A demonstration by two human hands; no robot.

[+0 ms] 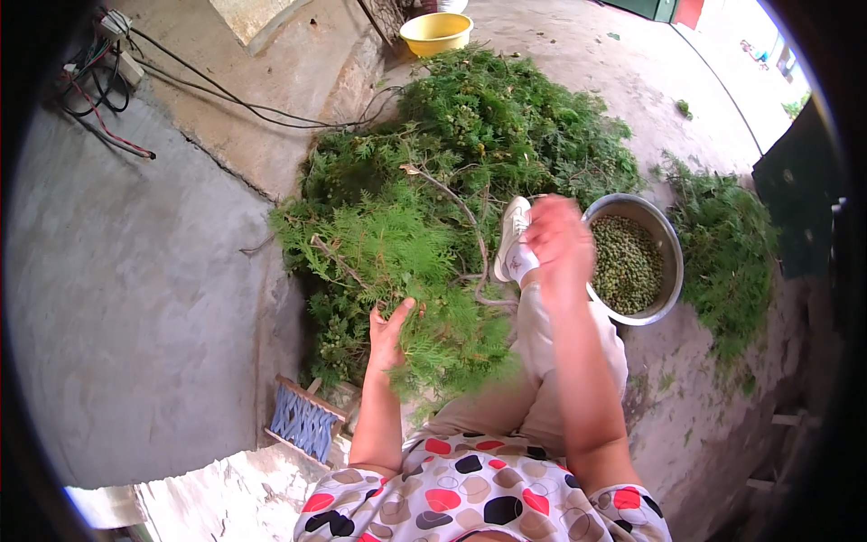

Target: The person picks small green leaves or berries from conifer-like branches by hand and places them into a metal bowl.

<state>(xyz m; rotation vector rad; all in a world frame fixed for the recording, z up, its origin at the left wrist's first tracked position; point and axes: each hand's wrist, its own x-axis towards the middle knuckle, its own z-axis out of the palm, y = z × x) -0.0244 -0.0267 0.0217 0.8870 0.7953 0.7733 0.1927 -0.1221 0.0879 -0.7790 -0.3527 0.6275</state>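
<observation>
Sprig (424,307) of green foliage lies over the lap, gripped by the left hand (390,336), branch pile (470,154) behind, while the blurred right hand (560,244), grip indeterminate, hovers beside the steel bowl (666,237) of green seeds.

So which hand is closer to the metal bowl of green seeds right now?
Right. The right hand hovers, blurred, at the rim of the metal bowl; the left hand is farther off, gripping a green sprig near the lap.
</observation>
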